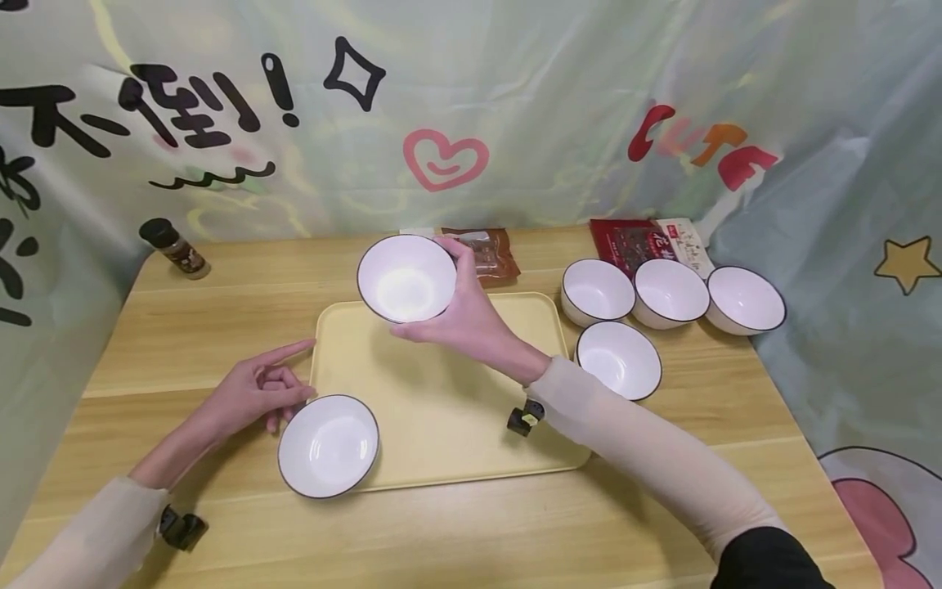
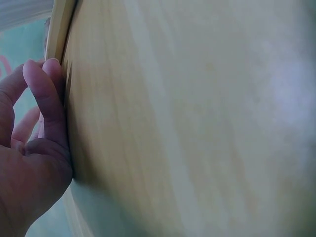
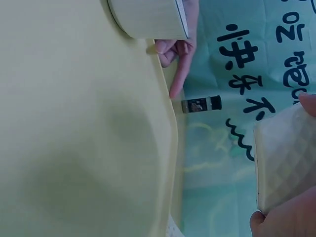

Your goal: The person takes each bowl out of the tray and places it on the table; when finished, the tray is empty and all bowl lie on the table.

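Note:
My right hand (image 1: pixel 474 319) grips a white bowl (image 1: pixel 407 280) with a dark rim, thumb and fingers on opposite sides, raised above the far part of a yellow tray (image 1: pixel 449 425). In the right wrist view the held bowl (image 3: pixel 286 160) shows a faceted outer side. A second white bowl (image 1: pixel 329 447) is at the tray's near left corner. My left hand (image 1: pixel 253 394) is at the tray's left edge, beside that bowl; its index finger points along to the tray edge and the other fingers are bent, holding nothing that shows.
Several more white bowls (image 1: pixel 618 360) stand right of the tray. Behind them lies a red packet (image 1: pixel 629 244); a brown packet (image 1: pixel 493 254) is behind the tray. A black-capped jar (image 1: pixel 177 248) stands at the back left. A printed curtain (image 1: pixel 530 106) hangs along the table's back.

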Tool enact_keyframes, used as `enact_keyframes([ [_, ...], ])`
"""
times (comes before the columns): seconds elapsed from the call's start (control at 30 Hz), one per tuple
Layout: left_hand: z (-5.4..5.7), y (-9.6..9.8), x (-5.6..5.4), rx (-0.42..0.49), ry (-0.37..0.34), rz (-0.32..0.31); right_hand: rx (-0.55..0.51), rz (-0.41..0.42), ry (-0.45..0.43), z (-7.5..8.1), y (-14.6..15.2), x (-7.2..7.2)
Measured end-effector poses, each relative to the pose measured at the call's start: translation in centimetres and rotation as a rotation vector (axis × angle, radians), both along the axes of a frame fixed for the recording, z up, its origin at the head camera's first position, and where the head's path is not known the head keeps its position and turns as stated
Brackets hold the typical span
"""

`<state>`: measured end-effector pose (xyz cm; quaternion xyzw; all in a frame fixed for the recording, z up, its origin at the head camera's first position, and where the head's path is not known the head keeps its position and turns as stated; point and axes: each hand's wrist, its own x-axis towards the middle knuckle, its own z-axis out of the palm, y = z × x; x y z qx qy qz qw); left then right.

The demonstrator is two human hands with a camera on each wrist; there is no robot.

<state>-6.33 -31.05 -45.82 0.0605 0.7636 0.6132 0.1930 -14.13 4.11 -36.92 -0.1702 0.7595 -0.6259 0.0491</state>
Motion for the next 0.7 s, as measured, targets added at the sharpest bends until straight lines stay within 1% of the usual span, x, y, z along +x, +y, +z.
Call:
enact_keyframes([
  [0.27,-0.1,-0.1,0.0,-0.004,0.011,-0.002,0.045,-0.063,0.038,0.9,3.0,0.0],
  [0.5,-0.2,-0.3,0.0,-0.052,-0.007,0.007,0.038,-0.097,0.013,2.0,6.1,0.3],
  [0.63,-0.1,-0.2,-0.1,-0.072,0.003,-0.002,0.036,-0.140,0.007,2.7,8.2,0.5],
  [0.7,-0.1,-0.2,0.0,-0.065,-0.001,-0.001,0.031,-0.161,0.000,3.1,9.3,0.5],
])
